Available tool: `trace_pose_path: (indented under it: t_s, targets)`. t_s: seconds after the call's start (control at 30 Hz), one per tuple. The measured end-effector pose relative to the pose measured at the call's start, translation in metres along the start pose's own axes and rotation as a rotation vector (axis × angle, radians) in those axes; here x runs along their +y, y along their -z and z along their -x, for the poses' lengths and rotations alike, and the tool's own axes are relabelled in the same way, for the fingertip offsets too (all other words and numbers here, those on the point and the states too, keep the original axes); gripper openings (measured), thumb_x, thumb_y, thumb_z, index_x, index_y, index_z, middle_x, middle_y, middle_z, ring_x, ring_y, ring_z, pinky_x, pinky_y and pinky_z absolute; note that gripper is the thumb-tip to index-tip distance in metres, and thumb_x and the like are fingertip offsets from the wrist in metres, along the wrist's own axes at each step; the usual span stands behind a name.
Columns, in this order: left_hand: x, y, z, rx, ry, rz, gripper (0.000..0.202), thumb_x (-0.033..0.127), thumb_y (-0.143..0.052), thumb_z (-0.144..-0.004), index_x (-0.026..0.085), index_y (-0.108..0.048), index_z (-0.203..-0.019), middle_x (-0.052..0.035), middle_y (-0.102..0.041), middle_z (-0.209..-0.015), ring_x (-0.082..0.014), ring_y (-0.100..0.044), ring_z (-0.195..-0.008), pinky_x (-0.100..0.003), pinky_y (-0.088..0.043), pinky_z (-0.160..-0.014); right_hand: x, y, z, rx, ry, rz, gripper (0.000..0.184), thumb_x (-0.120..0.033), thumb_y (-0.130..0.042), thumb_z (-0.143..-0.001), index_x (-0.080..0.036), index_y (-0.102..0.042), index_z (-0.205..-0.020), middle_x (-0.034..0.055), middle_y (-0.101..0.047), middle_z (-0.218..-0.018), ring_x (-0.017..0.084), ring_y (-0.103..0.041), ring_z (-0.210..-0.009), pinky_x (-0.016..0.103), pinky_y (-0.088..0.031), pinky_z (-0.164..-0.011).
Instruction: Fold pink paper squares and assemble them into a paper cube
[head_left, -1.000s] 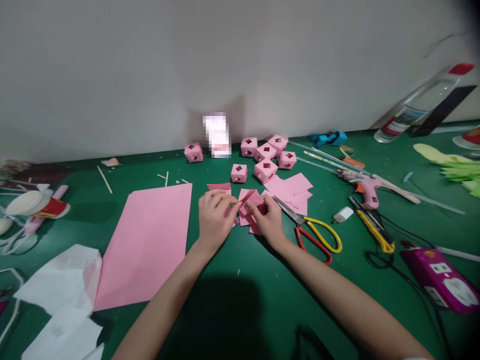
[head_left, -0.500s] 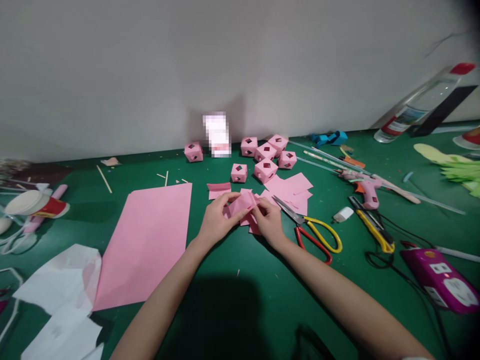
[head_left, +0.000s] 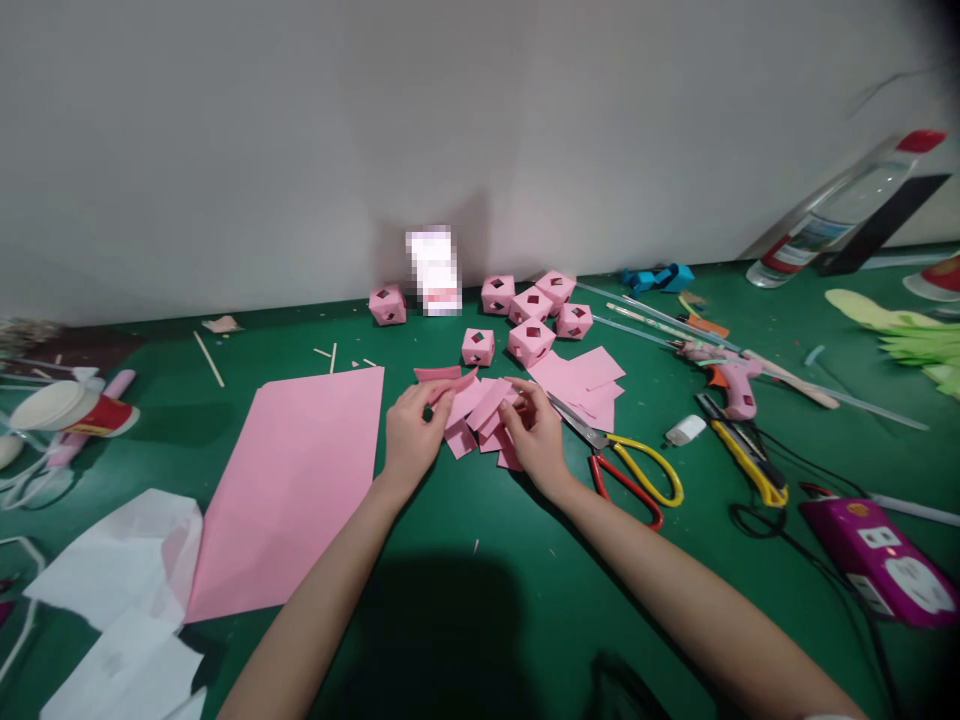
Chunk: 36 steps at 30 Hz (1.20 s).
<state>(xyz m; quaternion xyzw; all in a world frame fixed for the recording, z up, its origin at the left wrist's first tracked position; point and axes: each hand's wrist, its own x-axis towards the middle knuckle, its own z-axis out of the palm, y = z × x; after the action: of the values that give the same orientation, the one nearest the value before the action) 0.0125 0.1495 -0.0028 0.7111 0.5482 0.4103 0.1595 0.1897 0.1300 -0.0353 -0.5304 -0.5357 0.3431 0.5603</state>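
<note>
My left hand pinches a small folded pink paper piece at the middle of the green table. My right hand pinches another folded pink paper strip just beside it. Both pieces hang over a little heap of pink paper squares. Behind the hands stand several pink paper cubes with square holes. A loose stack of pink squares lies to the right of the hands.
A large pink sheet lies left of my hands. Scissors with red and yellow handles lie right of them, then a pink glue gun, a yellow cutter and a purple power strip. White paper and a cup sit far left.
The hands have drawn apart: the left moved left with one folded piece, the right keeps another. Before, both hands worked together on one pink piece.
</note>
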Motion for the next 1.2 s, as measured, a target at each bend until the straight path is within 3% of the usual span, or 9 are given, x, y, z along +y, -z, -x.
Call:
trace_pose_path:
  t_s: [0.3, 0.53, 0.7, 0.87, 0.9, 0.97, 1.03, 1.1, 1.2]
  targets:
    - [-0.045, 0.004, -0.011, 0.072, 0.089, -0.163, 0.019, 0.026, -0.057, -0.087, 0.020, -0.073, -0.094, -0.0083, -0.070, -0.100, -0.0250, -0.059, -0.098, -0.039, -0.046, -0.088, 0.003, 0.000, 0.001, 0.025, 0.004, 0.017, 0.024, -0.034, -0.061, -0.088, -0.020, -0.057, -0.108, -0.0033, -0.053, -0.075, 0.013, -0.051, -0.064, 0.026, -0.042, -0.062]
    - [-0.048, 0.005, -0.010, 0.143, 0.253, -0.007, 0.026, 0.028, -0.056, -0.087, 0.020, -0.067, -0.110, -0.0058, -0.072, -0.104, -0.0212, -0.064, -0.090, -0.035, -0.049, -0.082, 0.003, -0.001, 0.000, 0.013, -0.013, 0.008, 0.025, -0.035, -0.061, -0.088, -0.020, -0.057, -0.107, -0.0040, -0.052, -0.072, 0.013, -0.049, -0.060, 0.026, -0.041, -0.057]
    - [-0.051, 0.000, -0.010, 0.115, 0.169, -0.076, 0.030, 0.020, -0.055, -0.085, 0.019, -0.064, -0.113, -0.0078, -0.071, -0.103, -0.0241, -0.062, -0.096, -0.040, -0.047, -0.089, 0.001, 0.001, 0.000, -0.012, 0.031, 0.009, 0.030, -0.032, -0.058, -0.090, -0.022, -0.058, -0.118, -0.0021, -0.054, -0.077, 0.013, -0.050, -0.064, 0.027, -0.042, -0.059]
    - [-0.033, 0.003, -0.006, 0.267, 0.003, -0.148, 0.028, 0.022, -0.053, -0.087, 0.019, -0.064, -0.113, -0.0105, -0.064, -0.110, -0.0247, -0.056, -0.108, -0.042, -0.043, -0.096, -0.001, 0.001, 0.000, -0.054, 0.037, -0.004, 0.038, -0.031, -0.056, -0.091, -0.024, -0.055, -0.129, -0.0019, -0.053, -0.078, 0.014, -0.050, -0.065, 0.027, -0.044, -0.060]
    - [-0.025, 0.003, -0.004, 0.250, -0.047, -0.124, 0.024, 0.024, -0.052, -0.089, 0.019, -0.065, -0.110, -0.0095, -0.065, -0.109, -0.0240, -0.056, -0.108, -0.042, -0.042, -0.098, -0.001, 0.001, 0.001, -0.050, 0.028, -0.013, 0.038, -0.031, -0.057, -0.090, -0.024, -0.055, -0.127, -0.0026, -0.051, -0.075, 0.014, -0.050, -0.064, 0.027, -0.044, -0.059]
    - [-0.009, 0.000, 0.004, 0.106, -0.142, -0.038, 0.022, 0.027, -0.050, -0.092, 0.021, -0.065, -0.107, -0.0071, -0.067, -0.109, -0.0225, -0.056, -0.109, -0.040, -0.041, -0.098, -0.002, 0.000, 0.003, -0.038, 0.017, -0.025, 0.037, -0.031, -0.058, -0.090, -0.022, -0.055, -0.125, -0.0035, -0.049, -0.073, 0.014, -0.050, -0.064, 0.027, -0.044, -0.059]
    - [0.005, -0.006, 0.013, -0.009, -0.167, -0.013, 0.026, 0.032, -0.058, -0.089, 0.022, -0.062, -0.113, -0.0067, -0.067, -0.113, -0.0233, -0.056, -0.110, -0.040, -0.041, -0.099, -0.003, 0.000, 0.005, -0.043, 0.026, -0.019, 0.036, -0.031, -0.059, -0.089, -0.022, -0.055, -0.123, -0.0028, -0.052, -0.075, 0.014, -0.051, -0.065, 0.027, -0.045, -0.059]
    - [0.013, -0.015, 0.022, -0.001, -0.147, -0.027, 0.033, 0.031, -0.064, -0.085, 0.021, -0.060, -0.117, -0.0071, -0.069, -0.108, -0.0233, -0.059, -0.103, -0.040, -0.043, -0.094, -0.005, 0.000, 0.006, -0.059, 0.048, -0.005, 0.036, -0.031, -0.059, -0.089, -0.022, -0.055, -0.124, -0.0017, -0.055, -0.078, 0.014, -0.053, -0.067, 0.027, -0.046, -0.060]
    - [0.015, -0.026, 0.032, 0.035, -0.090, 0.003, 0.021, 0.024, -0.058, -0.090, 0.021, -0.064, -0.110, -0.0067, -0.069, -0.098, -0.0211, -0.061, -0.095, -0.035, -0.047, -0.085, -0.007, 0.001, 0.007, -0.079, 0.076, 0.019, 0.039, -0.028, -0.061, -0.086, -0.023, -0.055, -0.125, 0.0000, -0.060, -0.086, 0.013, -0.055, -0.067, 0.027, -0.048, -0.063]
